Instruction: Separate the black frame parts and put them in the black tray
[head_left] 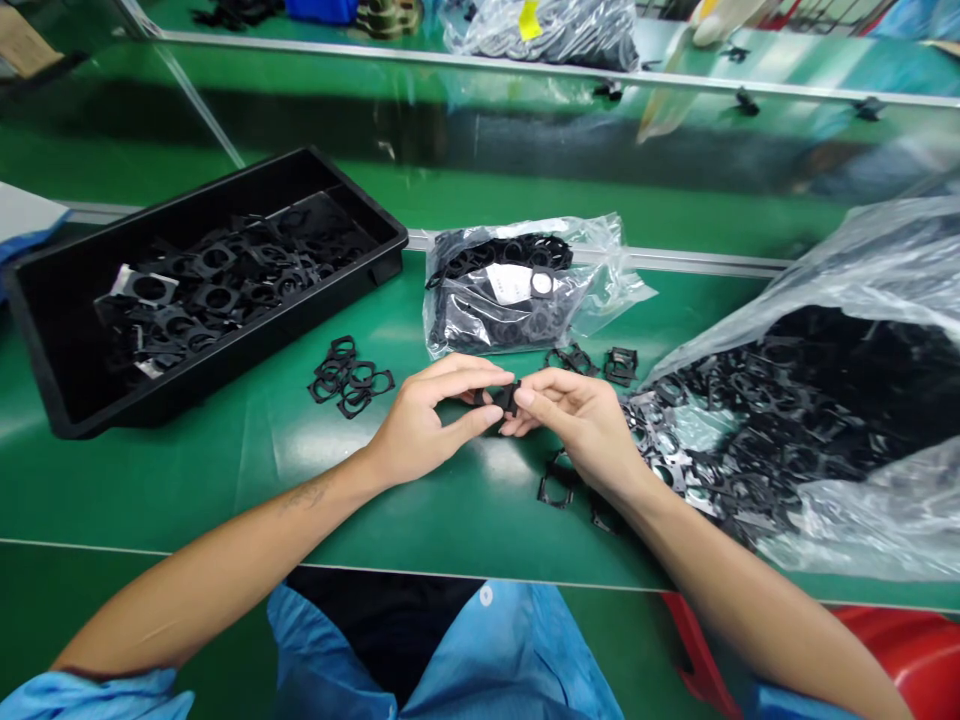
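Note:
Between my two hands, over the green table (465, 500), is a small black plastic part (504, 397). The thumb and fingers of my left hand (431, 405) pinch its left side, while my right hand (574, 410) grips its right end. My fingers cover much of the part, so its full shape is hidden. Left of my hands lies a small group of black ring-shaped frames (349, 378). Several similar black frames (621, 365) lie just beyond and beside my right hand, and one more loose frame (555, 490) is below it.
A black tray (247, 355) of dark parts stands at the left. Behind my hands sits a clear plastic bag (600, 290) of black rings. On the right, a large open bag (847, 520) spills black frames. A red stool (907, 650) shows below the table edge.

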